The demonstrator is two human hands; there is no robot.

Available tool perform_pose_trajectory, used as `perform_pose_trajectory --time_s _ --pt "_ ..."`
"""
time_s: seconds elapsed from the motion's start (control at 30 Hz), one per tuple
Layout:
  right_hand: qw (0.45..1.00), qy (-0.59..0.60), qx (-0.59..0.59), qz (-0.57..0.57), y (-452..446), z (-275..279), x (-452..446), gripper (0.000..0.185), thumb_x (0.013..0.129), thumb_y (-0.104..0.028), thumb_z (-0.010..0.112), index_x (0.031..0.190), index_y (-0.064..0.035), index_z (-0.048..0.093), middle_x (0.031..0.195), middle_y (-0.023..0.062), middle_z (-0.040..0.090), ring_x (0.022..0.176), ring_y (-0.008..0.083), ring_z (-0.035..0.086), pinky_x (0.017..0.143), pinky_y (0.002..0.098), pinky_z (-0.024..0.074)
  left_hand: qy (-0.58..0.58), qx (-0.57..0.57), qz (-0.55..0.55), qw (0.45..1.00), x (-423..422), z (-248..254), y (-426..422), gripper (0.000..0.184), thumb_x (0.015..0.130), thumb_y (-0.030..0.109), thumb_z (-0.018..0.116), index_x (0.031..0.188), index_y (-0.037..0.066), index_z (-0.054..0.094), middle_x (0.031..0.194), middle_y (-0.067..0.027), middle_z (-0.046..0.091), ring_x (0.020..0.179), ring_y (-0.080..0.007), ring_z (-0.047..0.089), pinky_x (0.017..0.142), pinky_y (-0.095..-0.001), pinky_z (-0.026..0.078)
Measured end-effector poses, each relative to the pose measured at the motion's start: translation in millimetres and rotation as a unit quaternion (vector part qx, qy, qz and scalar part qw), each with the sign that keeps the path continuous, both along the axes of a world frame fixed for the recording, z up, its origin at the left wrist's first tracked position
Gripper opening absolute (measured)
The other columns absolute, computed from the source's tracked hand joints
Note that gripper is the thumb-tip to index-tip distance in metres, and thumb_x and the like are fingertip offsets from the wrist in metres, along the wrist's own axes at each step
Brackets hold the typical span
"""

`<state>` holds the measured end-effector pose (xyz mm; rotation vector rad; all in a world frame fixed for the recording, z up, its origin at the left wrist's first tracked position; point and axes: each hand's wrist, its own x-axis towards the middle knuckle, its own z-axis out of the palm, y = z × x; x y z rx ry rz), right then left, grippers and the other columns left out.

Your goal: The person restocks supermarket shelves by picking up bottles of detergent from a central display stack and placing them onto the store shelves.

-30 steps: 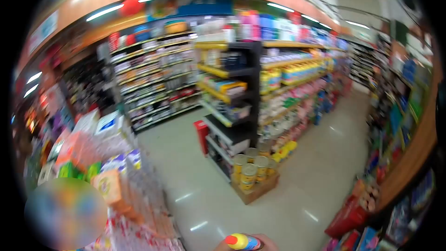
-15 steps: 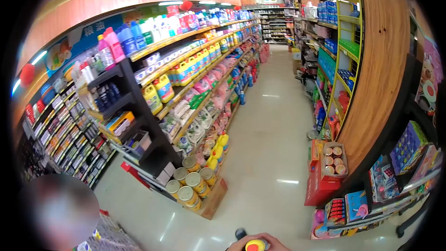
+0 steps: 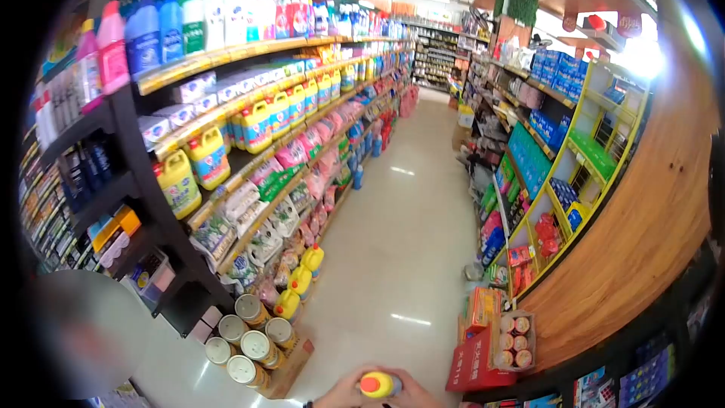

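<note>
A bottle [image 3: 377,384] with a yellow cap and a red-orange top is held low at the bottom edge of the view. My left hand [image 3: 346,391] wraps its left side, and my right hand [image 3: 415,391] closes around its right side. From above, mostly the cap shows; the body and label are hidden by my hands and the frame edge. Nearest to my hands on the left are several yellow tins with pale lids [image 3: 257,345], set on a cardboard box [image 3: 293,372].
Shelves on the left carry yellow detergent jugs [image 3: 257,127], bottles and bags. A glossy floor aisle [image 3: 370,257] runs ahead. To the right stand a red box [image 3: 476,363], a carton of jars [image 3: 516,341], a yellow rack [image 3: 604,174] and a wood-panelled column [image 3: 642,219].
My viewpoint has moved forward into the aisle, so the left shelves and right rack appear larger. Both hands and the bottle sit a little higher and further left in view.
</note>
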<state>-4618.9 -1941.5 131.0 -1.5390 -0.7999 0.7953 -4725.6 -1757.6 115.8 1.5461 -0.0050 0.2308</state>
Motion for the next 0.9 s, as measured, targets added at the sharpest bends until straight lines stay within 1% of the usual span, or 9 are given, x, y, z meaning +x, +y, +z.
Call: perform_pose_trajectory --time_s 0.07,0.23,0.3,0.33,0.43,0.57,0.7,0.73,0.9 --pt "0.991 -0.134 -0.020 -0.002 18.0 -35.9 48.9 0.067 0.078 -0.012 0.086 0.136 -0.0081 0.053 0.130 0.0147 0.057 0.120 0.0305 0.059 0.104 0.0393 0.0469 -0.007 0.013 -0.052 0.999 41.5 22.2 30.7 0.059 0.080 0.011 0.087 0.130 0.008 0.056 0.142 -0.0121 0.054 0.127 -0.0222 0.057 0.107 -0.0384 0.048" --pt "0.996 -0.075 -0.023 -0.050 53.1 -42.1 119.2 0.069 0.078 -0.011 0.085 0.138 -0.0092 0.051 0.132 0.0151 0.056 0.124 0.0298 0.056 0.106 0.0396 0.0456 -0.010 -0.004 -0.166 0.986 136.8 27.0 84.6 0.063 0.081 0.004 0.084 0.137 0.004 0.055 0.142 -0.0122 0.055 0.129 -0.0230 0.056 0.110 -0.0378 0.045" --pt "0.996 -0.036 -0.060 -0.051 69.2 -51.9 150.0 0.069 0.078 -0.010 0.084 0.139 -0.0091 0.050 0.135 0.0154 0.055 0.126 0.0296 0.055 0.106 0.0392 0.0452 0.012 0.014 -0.149 0.989 171.9 15.4 101.0 0.064 0.082 0.005 0.084 0.139 0.004 0.054 0.141 -0.0116 0.056 0.129 -0.0218 0.056 0.110 -0.0364 0.045" --pt "0.994 -0.022 0.024 -0.107 84.4 -61.5 159.9 0.046 0.086 -0.016 0.077 0.127 -0.0022 0.062 0.128 0.0125 0.062 0.123 0.0222 0.057 0.107 0.0363 0.0444 0.024 0.028 -0.149 0.988 193.6 8.8 110.7 0.064 0.082 0.006 0.084 0.139 0.004 0.054 0.141 -0.0114 0.056 0.129 -0.0213 0.056 0.110 -0.0359 0.045" --pt "0.998 0.028 0.026 -0.057 125.6 -85.5 230.8 0.069 0.079 -0.009 0.082 0.140 -0.0079 0.049 0.138 0.0157 0.054 0.127 0.0287 0.056 0.105 0.0395 0.0462 0.067 0.064 -0.144 0.985 268.2 1.5 147.4 0.062 0.083 0.008 0.084 0.138 0.004 0.056 0.140 -0.0108 0.057 0.128 -0.0201 0.057 0.109 -0.0347 0.046" --pt "0.998 0.063 -0.019 0.000 191.3 -113.6 334.4 0.069 0.081 -0.012 0.081 0.141 -0.0037 0.047 0.137 0.0173 0.056 0.126 0.0286 0.057 0.103 0.0400 0.0485 0.124 0.098 -0.087 0.984 361.7 5.7 206.5 0.060 0.080 0.011 0.087 0.134 0.004 0.060 0.133 -0.0091 0.063 0.122 -0.0196 0.061 0.104 -0.0347 0.050" --pt "0.998 -0.036 0.022 0.041 264.7 -109.0 450.1 0.068 0.082 -0.019 0.082 0.140 -0.0036 0.049 0.133 0.0182 0.058 0.124 0.0325 0.057 0.104 0.0415 0.0467 0.136 0.112 -0.037 0.984 450.8 20.3 268.0 0.065 0.076 0.015 0.091 0.132 0.004 0.061 0.125 -0.0080 0.067 0.118 -0.0183 0.063 0.102 -0.0340 0.051" --pt "0.998 -0.002 -0.002 0.057 281.1 -96.4 477.6 0.067 0.081 -0.018 0.082 0.138 -0.0032 0.051 0.131 0.0185 0.058 0.123 0.0338 0.057 0.105 0.0420 0.0453 0.135 0.101 -0.010 0.986 470.2 18.3 282.1 0.065 0.074 0.013 0.092 0.131 0.004 0.061 0.124 -0.0083 0.067 0.116 -0.0179 0.064 0.101 -0.0340 0.051" --pt "0.992 -0.119 0.016 0.041 349.1 -64.6 587.8 0.069 0.076 -0.016 0.084 0.135 -0.0038 0.052 0.126 0.0189 0.059 0.119 0.0362 0.057 0.105 0.0427 0.0454 0.067 0.044 0.038 0.996 571.8 30.6 339.5 0.062 0.073 0.006 0.092 0.125 0.001 0.061 0.127 -0.0115 0.066 0.116 -0.0205 0.065 0.101 -0.0366 0.053"
